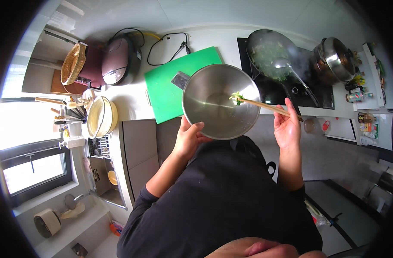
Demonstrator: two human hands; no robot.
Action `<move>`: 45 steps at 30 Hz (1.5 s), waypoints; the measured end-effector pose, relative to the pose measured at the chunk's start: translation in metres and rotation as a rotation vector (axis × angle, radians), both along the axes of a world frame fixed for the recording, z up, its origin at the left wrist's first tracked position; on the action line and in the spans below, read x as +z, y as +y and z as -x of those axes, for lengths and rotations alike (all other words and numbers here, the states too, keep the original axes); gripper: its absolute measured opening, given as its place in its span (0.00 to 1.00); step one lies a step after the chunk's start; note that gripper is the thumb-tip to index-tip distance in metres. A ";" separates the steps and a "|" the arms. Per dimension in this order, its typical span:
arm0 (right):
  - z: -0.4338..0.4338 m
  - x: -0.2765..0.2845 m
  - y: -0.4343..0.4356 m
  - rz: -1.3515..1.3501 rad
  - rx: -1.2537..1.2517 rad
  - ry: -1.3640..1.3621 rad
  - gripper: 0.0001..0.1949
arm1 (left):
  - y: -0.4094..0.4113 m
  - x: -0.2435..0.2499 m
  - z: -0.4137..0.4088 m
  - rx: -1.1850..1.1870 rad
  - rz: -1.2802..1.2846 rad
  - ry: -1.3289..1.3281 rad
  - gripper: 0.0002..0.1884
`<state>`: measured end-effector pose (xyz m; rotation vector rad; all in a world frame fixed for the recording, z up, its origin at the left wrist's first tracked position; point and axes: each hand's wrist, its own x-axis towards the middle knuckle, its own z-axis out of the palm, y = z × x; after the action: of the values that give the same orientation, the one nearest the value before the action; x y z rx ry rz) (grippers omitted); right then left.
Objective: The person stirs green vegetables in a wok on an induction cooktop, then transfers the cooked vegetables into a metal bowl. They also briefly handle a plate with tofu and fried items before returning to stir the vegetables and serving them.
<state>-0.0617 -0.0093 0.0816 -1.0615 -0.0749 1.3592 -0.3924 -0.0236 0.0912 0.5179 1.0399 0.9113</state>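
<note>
My left hand (189, 138) grips the near left rim of a stainless steel mixing bowl (212, 113). In my right hand (287, 127) is a pair of wooden chopsticks (264, 105), reaching over the bowl's right rim. Their tips pinch a small bunch of green and pale leafy vegetable (237, 98) above the inside of the bowl. Behind and left of the bowl lies a green cutting board (170, 87). On it, a cleaver blade (180, 79) sticks out from behind the bowl, which hides the rest.
A steaming wok (258, 53) with greens and a metal ladle (282, 63) sits on the black cooktop (270, 95). Right of it stands a lidded steel pot (335, 59). At the left are a rice cooker (119, 61), a cream colander (101, 116) and a sink (109, 190).
</note>
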 end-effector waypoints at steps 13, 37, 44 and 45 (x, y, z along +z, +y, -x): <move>0.069 0.070 -0.031 -0.310 0.089 0.163 0.18 | -0.031 0.063 0.091 0.025 -0.074 -0.107 0.35; 0.147 0.143 -0.087 -0.621 0.407 0.229 0.23 | -0.099 0.124 0.202 -0.077 -0.005 -0.063 0.37; 0.160 0.157 -0.092 -0.662 0.394 0.217 0.23 | -0.104 0.119 0.206 -0.121 -0.023 -0.049 0.38; 0.159 0.157 -0.093 -0.664 0.401 0.210 0.23 | -0.105 0.119 0.206 -0.121 -0.024 -0.053 0.38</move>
<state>-0.2209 -0.1021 0.2385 -0.3481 -0.5678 1.6328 -0.5979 -0.1284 0.2103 0.5674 0.9408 0.8271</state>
